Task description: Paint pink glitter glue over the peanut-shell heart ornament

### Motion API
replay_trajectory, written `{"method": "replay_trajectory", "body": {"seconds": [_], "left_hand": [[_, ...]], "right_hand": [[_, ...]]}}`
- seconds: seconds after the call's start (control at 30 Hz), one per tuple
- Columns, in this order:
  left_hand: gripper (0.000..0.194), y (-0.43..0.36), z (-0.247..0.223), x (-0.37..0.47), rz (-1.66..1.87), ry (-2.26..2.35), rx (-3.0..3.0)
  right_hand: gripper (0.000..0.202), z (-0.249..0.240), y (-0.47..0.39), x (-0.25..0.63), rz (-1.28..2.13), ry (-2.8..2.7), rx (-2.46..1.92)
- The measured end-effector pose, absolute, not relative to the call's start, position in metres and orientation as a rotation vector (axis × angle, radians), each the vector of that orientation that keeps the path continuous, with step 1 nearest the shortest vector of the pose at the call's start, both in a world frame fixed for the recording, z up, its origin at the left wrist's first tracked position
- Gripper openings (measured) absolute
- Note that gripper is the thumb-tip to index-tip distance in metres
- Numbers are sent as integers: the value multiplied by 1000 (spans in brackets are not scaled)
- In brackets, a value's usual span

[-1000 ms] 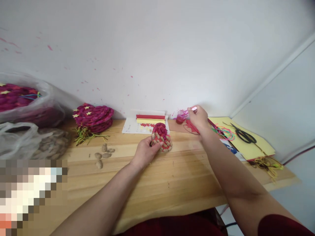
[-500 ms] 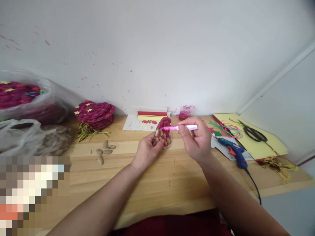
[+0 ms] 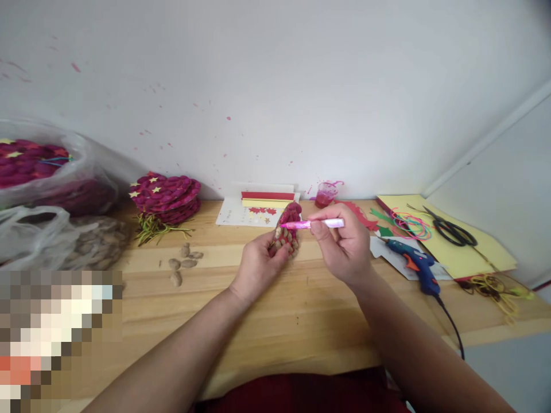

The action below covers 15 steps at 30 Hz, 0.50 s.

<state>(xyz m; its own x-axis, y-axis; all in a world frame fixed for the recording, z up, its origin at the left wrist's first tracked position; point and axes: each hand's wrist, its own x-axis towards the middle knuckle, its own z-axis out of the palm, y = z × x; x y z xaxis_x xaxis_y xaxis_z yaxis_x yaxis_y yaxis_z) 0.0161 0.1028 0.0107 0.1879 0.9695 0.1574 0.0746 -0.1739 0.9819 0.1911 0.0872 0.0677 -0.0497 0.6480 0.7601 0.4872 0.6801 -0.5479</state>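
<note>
My left hand (image 3: 261, 261) grips the lower left edge of a piece covered in peanuts (image 3: 289, 229). Its upper peanuts are magenta, while the lower ones show bare tan shells over red. Between the thumb and fingers of my right hand (image 3: 344, 246) is a white marker (image 3: 316, 223) smeared with pink. The marker points left, its magenta tip at the left part of the peanut piece; whether it touches cannot be made out. Behind the piece, a white sheet (image 3: 227, 213) carries red and yellow paper strips (image 3: 267, 199) and small paper stars (image 3: 262, 211).
At left are stacked magenta peanut pieces (image 3: 170, 198), loose peanuts (image 3: 188, 263) and plastic bags (image 3: 92, 189). A cup of red liquid (image 3: 325, 198) stands by the wall. On the right lie a blue glue gun (image 3: 413, 263) with a cord, black scissors (image 3: 451, 228) and yellow paper (image 3: 482, 246).
The peanut piece has turned slightly in my left hand. The marker stays at its left part, in my right hand. The camera view has shifted a little.
</note>
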Motion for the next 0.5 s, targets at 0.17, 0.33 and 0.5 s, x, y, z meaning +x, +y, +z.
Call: {"method": "replay_trajectory", "body": {"seconds": [0.17,0.33,0.5], "left_hand": [[16,104,8,17,1125,1098,1524],[16,102,7,15,1137,1104,1593],[6,94,23,9,1180,1187,1718]], "right_hand": [[3,68,89,191,120,-1744,-916],[2,68,88,192,143,-1735,-916],[3,68,87,193,225,-1678,-907]]}}
